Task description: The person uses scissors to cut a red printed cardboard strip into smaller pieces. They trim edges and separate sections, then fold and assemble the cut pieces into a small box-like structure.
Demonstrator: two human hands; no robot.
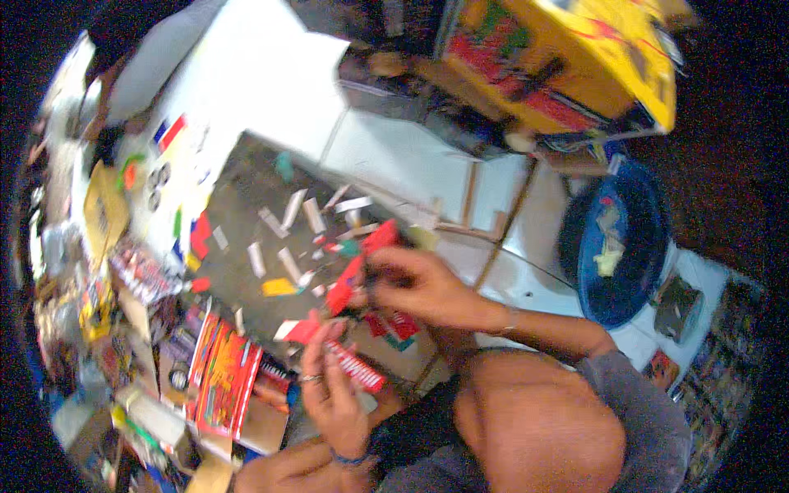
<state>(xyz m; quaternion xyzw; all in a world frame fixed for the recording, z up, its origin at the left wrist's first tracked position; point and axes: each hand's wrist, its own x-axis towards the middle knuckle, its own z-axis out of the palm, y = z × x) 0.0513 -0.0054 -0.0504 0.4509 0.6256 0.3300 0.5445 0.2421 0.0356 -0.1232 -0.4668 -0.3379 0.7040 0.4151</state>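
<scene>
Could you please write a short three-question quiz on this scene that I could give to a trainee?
1. Multiple choice: what colour is the bright piece right by the tips of the right hand?
A) Blue
B) Red
C) Purple

2. True or false: several pale strips lie loose on the dark board.

3. Short answer: which is nearer the round basin, the left hand or the right hand?

Key:
1. B, red.
2. True; they lie scattered at different angles.
3. The right hand; the basin stands at the right of the picture.
</scene>
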